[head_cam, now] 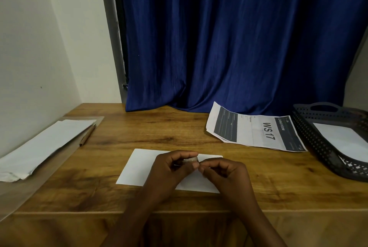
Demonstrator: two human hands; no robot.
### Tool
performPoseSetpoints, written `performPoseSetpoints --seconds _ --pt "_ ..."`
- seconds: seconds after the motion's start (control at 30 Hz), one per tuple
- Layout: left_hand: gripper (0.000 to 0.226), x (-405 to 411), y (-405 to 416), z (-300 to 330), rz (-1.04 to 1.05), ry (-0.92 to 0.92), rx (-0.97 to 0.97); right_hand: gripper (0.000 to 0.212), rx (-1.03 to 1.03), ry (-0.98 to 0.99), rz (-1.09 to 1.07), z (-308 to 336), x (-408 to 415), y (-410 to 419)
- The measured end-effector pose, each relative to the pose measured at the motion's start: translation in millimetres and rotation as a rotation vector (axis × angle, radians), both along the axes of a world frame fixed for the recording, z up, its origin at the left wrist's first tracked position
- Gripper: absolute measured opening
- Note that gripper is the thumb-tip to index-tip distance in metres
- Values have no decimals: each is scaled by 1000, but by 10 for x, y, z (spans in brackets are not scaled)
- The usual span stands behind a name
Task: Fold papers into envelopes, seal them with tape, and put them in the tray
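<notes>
Two hands meet over a flat white folded paper (137, 169) on the grainy wooden table (179, 133). The left hand (171, 169) curls round a small round tape roll (191, 160), pinching it, while the right hand (225, 173) pinches at the roll's edge (the tape end itself is too small to see). Far right, a dark perforated plastic tray (310, 135) holds a white sheet. Beside it lies a printed sheet (254, 129); far left, a loose paper stack (45, 145). Behind hangs a pleated blue curtain (239, 37).
</notes>
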State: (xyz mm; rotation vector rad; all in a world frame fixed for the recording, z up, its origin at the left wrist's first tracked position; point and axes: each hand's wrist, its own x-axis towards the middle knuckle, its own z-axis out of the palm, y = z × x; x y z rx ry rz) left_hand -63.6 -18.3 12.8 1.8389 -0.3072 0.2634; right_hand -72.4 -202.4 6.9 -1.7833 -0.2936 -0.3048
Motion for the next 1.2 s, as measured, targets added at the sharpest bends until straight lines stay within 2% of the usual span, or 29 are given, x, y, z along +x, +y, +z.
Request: performPoseSetpoints --seconds 0.2,0.4,0.67,1.2 --pt "28 10 -3 -5 -5 3 -8 16 -27 12 5 20 -7 -4" --pt "29 16 9 -15 -24 -4 14 16 35 31 30 41 -11 -18" --pt "30 16 15 -18 -43 -24 32 5 157 56 26 63 10 -6" --pt "47 19 52 -29 -128 -31 37 18 232 85 36 61 58 -48"
